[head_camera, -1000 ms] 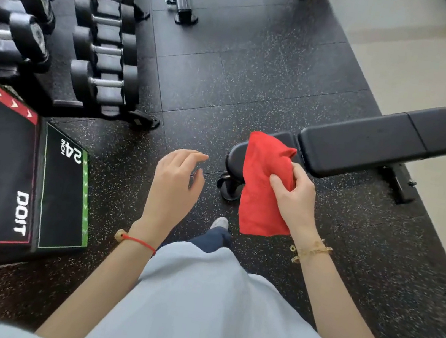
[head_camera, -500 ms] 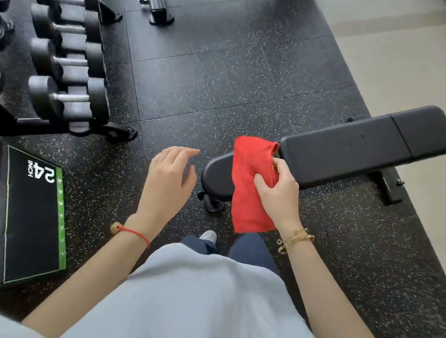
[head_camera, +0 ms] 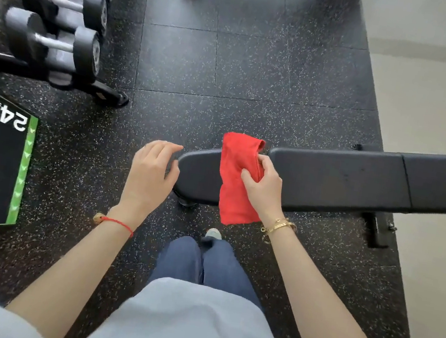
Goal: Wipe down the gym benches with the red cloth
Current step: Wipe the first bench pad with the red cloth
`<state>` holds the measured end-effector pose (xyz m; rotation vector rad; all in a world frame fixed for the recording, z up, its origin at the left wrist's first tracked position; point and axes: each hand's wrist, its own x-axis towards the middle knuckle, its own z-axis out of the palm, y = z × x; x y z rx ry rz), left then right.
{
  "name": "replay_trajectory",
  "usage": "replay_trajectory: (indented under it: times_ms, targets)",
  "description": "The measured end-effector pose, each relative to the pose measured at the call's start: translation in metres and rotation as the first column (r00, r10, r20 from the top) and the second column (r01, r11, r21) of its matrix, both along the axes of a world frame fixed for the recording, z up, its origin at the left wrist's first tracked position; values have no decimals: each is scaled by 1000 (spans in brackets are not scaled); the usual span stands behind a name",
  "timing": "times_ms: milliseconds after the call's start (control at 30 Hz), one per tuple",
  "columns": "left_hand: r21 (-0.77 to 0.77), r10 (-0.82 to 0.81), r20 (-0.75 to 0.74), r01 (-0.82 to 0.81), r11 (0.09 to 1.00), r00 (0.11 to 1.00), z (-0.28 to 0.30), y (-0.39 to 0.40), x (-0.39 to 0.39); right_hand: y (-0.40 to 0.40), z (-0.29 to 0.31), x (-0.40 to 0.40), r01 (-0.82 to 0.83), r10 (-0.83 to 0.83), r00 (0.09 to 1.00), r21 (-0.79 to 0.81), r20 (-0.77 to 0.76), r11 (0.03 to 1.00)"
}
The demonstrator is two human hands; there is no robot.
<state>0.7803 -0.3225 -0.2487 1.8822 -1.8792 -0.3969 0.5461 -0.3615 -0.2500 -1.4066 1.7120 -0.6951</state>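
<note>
There is a single view, from a wide-angle camera worn on the person's head. It faces forward and steeply down, so the person's own torso and both forearms run up from the bottom edge. The left hand [head_camera: 151, 175] and right hand [head_camera: 263, 192] sit close, near mid-frame. The bench [head_camera: 344, 181] lies crosswise just beyond them, seen from above. The speckled floor [head_camera: 217, 61] fills the far ground, with a dumbbell rack [head_camera: 60, 28] at the upper left. Straight lines bow toward the frame's edges.
</note>
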Motion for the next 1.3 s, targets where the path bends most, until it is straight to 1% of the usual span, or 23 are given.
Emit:
replay_trajectory:
  times_ms: [200,367,533,667,733,833,867,933,967,1000,1033,1100,1167,1233,1300]
  targets:
    - [24,26,11,-26,999,1000,-88,-18,-17,-32,-88,-15,-63,63,997,-10,-43,998]
    - [36,15,32,-17,999,999,-176,-28,-21,-50,-169,-6,-118,115,992,-55,-50,992]
    - [-24,0,57,2,1000,998,-265,-43,-20,-64,-249,5,-172,168,985,-161,-42,972]
    - [-94,-34,78,41,995,996,-324,-57,-19,-70,-301,-7,-208,192,978,-291,-86,934]
    - [-148,-42,76,53,988,996,-346,-62,-19,-71,-321,-20,-214,169,974,-375,-150,902]
    - [-220,-23,82,40,975,996,-371,-68,-19,-73,-343,-32,-238,74,937,-468,-342,851]
    - [-232,-18,84,37,972,996,-377,-69,-19,-73,-347,-34,-263,35,905,-492,-425,830]
    - [-245,-24,98,47,968,995,-387,-71,-21,-73,-353,-33,-346,-44,798,-518,-600,782]
    - [-251,-30,111,58,966,993,-391,-71,-22,-73,-356,-30,-396,-53,743,-503,-667,768]
    - [-257,-32,126,63,964,992,-395,-71,-23,-73,-358,-25,-447,-18,702,-460,-712,767]
    - [-261,-27,138,62,963,990,-399,-70,-23,-74,-360,-20,-490,55,678,-396,-733,777]
    - [-260,-12,145,50,964,989,-404,-70,-24,-76,-367,-10,-540,215,644,-237,-734,808]
    - [-263,-1,134,37,964,991,-406,-70,-23,-79,-376,-3,-567,316,610,-122,-727,814]
    - [-275,1,124,33,961,992,-408,-69,-21,-75,-381,-1,-569,332,602,-98,-726,817]
    - [-292,0,106,31,956,994,-409,-69,-20,-63,-386,-6,-560,304,614,-130,-729,818]
